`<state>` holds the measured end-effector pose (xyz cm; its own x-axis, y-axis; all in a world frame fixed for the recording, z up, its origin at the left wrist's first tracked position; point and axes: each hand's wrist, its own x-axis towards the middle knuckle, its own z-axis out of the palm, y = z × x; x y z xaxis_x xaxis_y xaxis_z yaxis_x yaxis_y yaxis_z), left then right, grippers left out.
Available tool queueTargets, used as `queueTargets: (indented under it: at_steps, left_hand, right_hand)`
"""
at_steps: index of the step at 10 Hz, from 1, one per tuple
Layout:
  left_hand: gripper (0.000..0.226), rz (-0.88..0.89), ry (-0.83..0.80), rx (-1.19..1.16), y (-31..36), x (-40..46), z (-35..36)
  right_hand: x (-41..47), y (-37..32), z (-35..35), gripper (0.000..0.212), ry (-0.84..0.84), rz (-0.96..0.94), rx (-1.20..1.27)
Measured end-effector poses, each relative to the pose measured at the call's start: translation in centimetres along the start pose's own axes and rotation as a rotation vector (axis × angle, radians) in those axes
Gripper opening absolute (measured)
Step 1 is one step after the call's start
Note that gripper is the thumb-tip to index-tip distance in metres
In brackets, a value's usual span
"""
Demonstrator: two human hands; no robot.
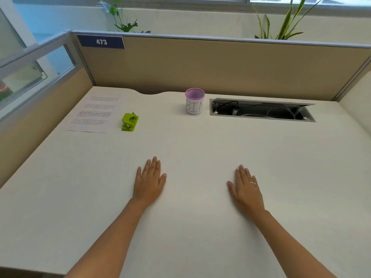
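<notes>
My left hand (149,180) lies flat, palm down, on the white desk (190,149), fingers straight and holding nothing. My right hand (246,186) lies flat the same way to its right, a ring on one finger. A green hole punch (130,121) sits far ahead of my left hand. Just left of it lies a printed sheet of paper (94,113). A small pink-rimmed cup marked "BIN" (194,101) stands upright near the desk's back edge, in the middle.
An open cable tray (261,110) with wires is sunk into the desk at the back right. Tan partition walls (200,65) close off the back and both sides; a "473" sign (101,41) hangs at the upper left. Plants rise behind the partition.
</notes>
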<state>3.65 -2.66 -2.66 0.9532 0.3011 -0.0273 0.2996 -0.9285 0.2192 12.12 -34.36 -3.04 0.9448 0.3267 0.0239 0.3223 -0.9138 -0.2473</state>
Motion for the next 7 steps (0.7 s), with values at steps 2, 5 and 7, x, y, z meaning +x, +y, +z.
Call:
queueTargets:
  at_steps: [2,5,7]
  left_hand:
    - [0.058,0.025,0.007,-0.014,0.9,-1.1,0.4]
    - [0.058,0.019,0.014,0.020,1.0,-1.0,0.4]
    - [0.061,0.089,0.077,0.019,1.3,0.7,-0.4]
  right_hand:
    - [-0.3,0.1,-0.3,0.071,-0.081,0.005,-0.007]
    - [-0.4,0.1,-0.4,0.075,-0.096,-0.009,-0.013]
    - [0.5,0.6,-0.3,0.078,-0.069,-0.027,0.008]
